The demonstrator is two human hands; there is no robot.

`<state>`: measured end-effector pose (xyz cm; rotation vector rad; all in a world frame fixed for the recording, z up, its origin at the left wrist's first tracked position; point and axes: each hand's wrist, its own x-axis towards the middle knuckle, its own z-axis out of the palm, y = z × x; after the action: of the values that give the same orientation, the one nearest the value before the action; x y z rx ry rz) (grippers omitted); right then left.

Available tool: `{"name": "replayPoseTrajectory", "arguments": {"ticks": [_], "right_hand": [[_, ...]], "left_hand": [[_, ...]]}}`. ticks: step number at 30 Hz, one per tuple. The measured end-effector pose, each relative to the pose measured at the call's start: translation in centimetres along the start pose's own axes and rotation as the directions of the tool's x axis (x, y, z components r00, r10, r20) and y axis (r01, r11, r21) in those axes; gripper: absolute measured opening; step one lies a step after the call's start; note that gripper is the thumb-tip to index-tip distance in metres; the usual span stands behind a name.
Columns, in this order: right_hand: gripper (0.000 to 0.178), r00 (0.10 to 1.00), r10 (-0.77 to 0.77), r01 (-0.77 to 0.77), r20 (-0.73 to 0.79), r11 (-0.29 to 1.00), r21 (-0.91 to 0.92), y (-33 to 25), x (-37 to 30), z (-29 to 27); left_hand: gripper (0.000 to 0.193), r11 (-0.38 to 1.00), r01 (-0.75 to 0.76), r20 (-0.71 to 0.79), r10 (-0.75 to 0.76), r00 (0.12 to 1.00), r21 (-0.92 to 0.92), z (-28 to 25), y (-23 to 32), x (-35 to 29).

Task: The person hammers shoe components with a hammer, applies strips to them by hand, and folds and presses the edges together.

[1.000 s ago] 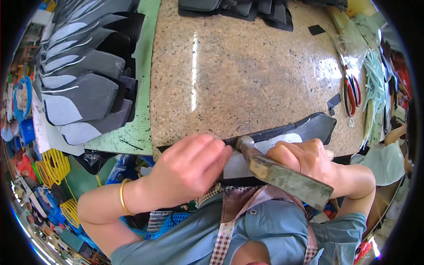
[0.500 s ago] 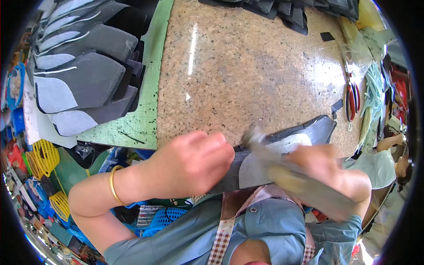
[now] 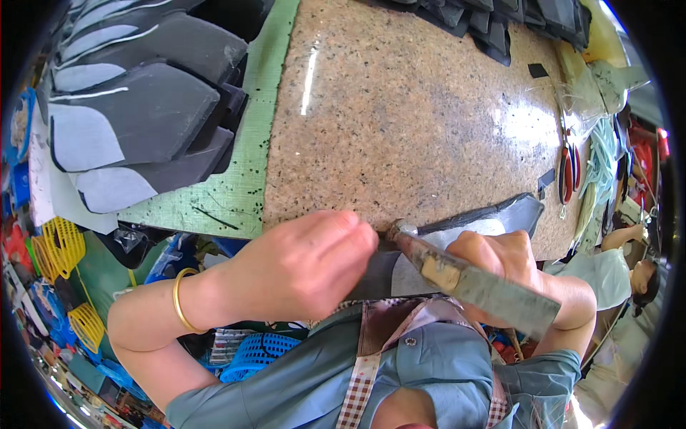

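At the table's near edge lies a black sheet piece (image 3: 520, 212) with a light grey patch, like a shoe upper part. My left hand (image 3: 314, 264), a gold bangle on its wrist, is closed with fingertips pinched at the left end of the piece; that end is hidden under the hand. In my right hand (image 3: 494, 256) is a hammer (image 3: 493, 293) with a long flat metal head. Its round face rests at or just above the piece's far edge, close to my left fingertips. The grip below the head is mostly hidden.
Fanned black pieces with grey patches (image 3: 153, 114) lie on a green mat (image 3: 266, 136) at the left. More black pieces (image 3: 493, 32) are at the back. Red-handled pliers (image 3: 569, 171) and pale blue cords (image 3: 604, 161) lie right. Another person (image 3: 607, 275) is beyond.
The hammer, blurred before, now shows sharply, its round face near my left fingertips. My left hand stays closed in nearly the same place. The view has shifted slightly.
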<state>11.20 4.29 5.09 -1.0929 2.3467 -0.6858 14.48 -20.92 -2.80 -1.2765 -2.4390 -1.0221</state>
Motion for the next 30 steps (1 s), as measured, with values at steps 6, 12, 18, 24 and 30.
{"name": "replayPoseTrajectory", "arguments": {"ticks": [6, 12, 18, 24, 30], "right_hand": [[0.03, 0.971, -0.102, 0.062, -0.214, 0.98, -0.187, -0.4, -0.2, 0.9], [0.03, 0.95, -0.098, 0.067, -0.296, 0.991, -0.113, -1.1, -1.1, 0.3], [0.032, 0.987, -0.155, 0.152, -0.03, 0.985, -0.084, -0.3, 1.3, 0.7], [0.032, 0.975, -0.222, 0.223, 0.024, 0.964, -0.148, 0.2, 2.3, 0.9], [0.036, 0.88, -0.109, -0.16, -0.462, 0.849, -0.504, 6.7, 6.0, -0.8]], "left_hand": [[0.027, 0.971, 0.109, -0.053, -0.099, 0.994, 0.211, 0.4, 2.5, -1.2], [0.035, 0.946, 0.312, -0.133, -0.299, 0.945, 0.084, 1.0, 3.8, -1.8], [0.036, 0.938, 0.347, -0.25, -0.337, 0.908, -0.005, 1.4, 2.9, -3.7], [0.036, 0.928, 0.299, -0.249, -0.242, 0.938, 0.223, 1.2, 4.2, -2.9], [0.044, 0.927, 0.153, 0.029, -0.173, 0.984, 0.341, 3.9, 6.8, 3.0]]}}
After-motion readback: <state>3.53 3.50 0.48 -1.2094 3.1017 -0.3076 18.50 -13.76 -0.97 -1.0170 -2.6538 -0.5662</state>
